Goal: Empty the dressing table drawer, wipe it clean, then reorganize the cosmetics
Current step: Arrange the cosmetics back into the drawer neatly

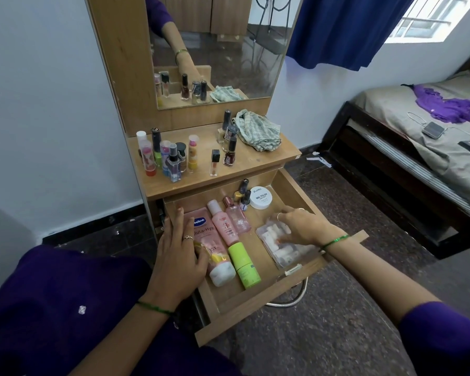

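The wooden drawer (255, 316) stands pulled open below the dressing table top. Inside lie a pink Vaseline tube (215, 251), a pink pump bottle (224, 226), a clear pink bottle (238, 217), a green stick (244, 264), two small nail polish bottles (243, 195), a white nail polish remover jar (261, 198) and a clear plastic box (282, 248) of small white items. My left hand (178, 256) rests at the drawer's left side on the Vaseline tube, with something yellow under its fingers. My right hand (299, 226) lies over the clear plastic box, fingers curled on it.
On the table top (255, 164) stand several lip balms, perfumes and nail polishes (166, 156), plus a crumpled checked cloth (258, 128). A mirror (215, 50) rises behind. A bed (418, 147) is at the right, a metal stool ring (291, 299) under the drawer.
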